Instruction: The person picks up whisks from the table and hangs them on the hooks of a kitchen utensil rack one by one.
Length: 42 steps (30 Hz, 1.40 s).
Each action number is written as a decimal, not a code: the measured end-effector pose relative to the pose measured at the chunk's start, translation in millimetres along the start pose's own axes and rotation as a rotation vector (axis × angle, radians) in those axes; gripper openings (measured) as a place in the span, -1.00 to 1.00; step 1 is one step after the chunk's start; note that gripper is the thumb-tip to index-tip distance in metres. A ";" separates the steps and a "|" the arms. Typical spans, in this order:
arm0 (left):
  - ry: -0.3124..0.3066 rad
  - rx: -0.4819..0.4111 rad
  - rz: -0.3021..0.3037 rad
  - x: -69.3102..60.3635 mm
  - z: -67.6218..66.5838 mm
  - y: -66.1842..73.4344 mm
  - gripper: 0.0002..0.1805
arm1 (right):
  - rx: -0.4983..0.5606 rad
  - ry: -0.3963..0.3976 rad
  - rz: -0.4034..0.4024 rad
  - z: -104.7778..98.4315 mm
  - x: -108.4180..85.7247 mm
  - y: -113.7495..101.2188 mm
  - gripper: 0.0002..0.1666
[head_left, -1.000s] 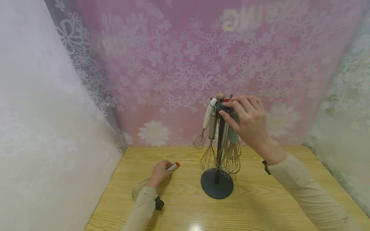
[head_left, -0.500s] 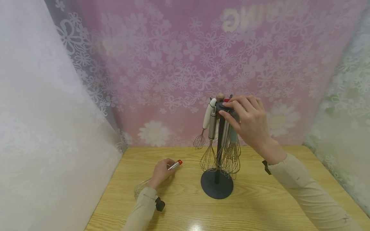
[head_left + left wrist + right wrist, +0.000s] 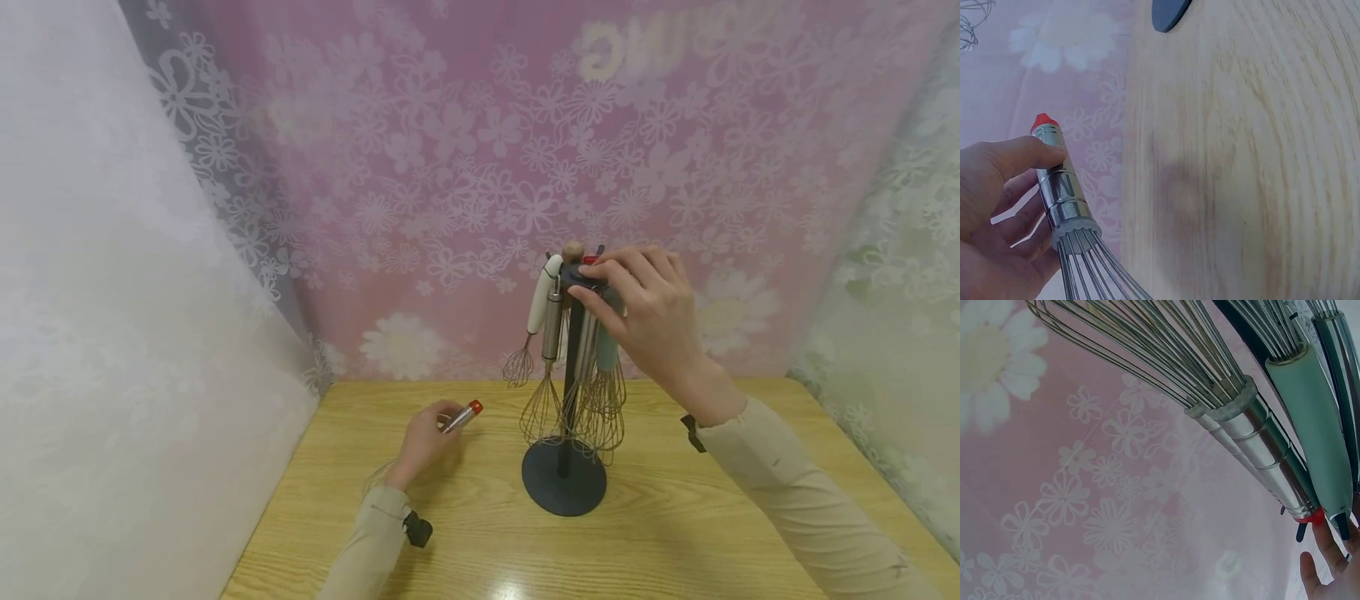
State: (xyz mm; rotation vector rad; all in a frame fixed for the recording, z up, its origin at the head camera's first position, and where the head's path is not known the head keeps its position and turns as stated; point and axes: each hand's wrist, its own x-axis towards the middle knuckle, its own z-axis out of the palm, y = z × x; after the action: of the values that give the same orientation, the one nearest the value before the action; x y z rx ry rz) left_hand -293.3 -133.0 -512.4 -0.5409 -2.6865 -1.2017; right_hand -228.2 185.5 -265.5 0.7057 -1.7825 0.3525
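In the left wrist view, a whisk (image 3: 1065, 187) with a silver handle and red end lies between the thumb and fingers of my left hand (image 3: 422, 440). Its red end (image 3: 476, 407) points up and right, while the wires are mostly behind my wrist in the head view. My right hand (image 3: 651, 310) pinches the black top of a whisk stand (image 3: 564, 496) between thumb and forefinger. Several whisks hang there: a white-handled one (image 3: 543, 296), a silver one (image 3: 552, 329) and a green-handled one (image 3: 1313, 419). Red-ended silver whisks (image 3: 1266, 444) hang beside the green handle.
The stand's round base rests on a wood-grain table (image 3: 480, 533). A pink flowered cloth (image 3: 450, 167) hangs behind the table. Pale sheets (image 3: 135, 333) close off the left and right sides.
My left hand has moved up and to the right with the whisk, whose red end is now higher and nearer the stand. My right hand keeps its hold on the stand's top.
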 end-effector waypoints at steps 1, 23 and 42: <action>0.003 0.001 0.007 0.8 0.2 1.7 -0.68 | 0.002 0.002 0.000 0.1 0.0 0.0 -0.44; 0.088 -0.136 0.120 4.3 2.4 27.1 -0.61 | 0.005 0.035 0.012 0.8 1.9 -3.2 -0.41; 0.163 -0.202 0.158 3.2 -0.1 44.7 -0.58 | -0.004 0.046 0.019 2.0 4.5 -5.7 -0.34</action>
State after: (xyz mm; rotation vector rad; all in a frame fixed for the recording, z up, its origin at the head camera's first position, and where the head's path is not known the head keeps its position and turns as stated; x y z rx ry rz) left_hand -279.2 -104.7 -480.6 -0.6389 -2.3555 -1.4133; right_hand -227.0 178.7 -262.5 0.6735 -1.7473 0.3754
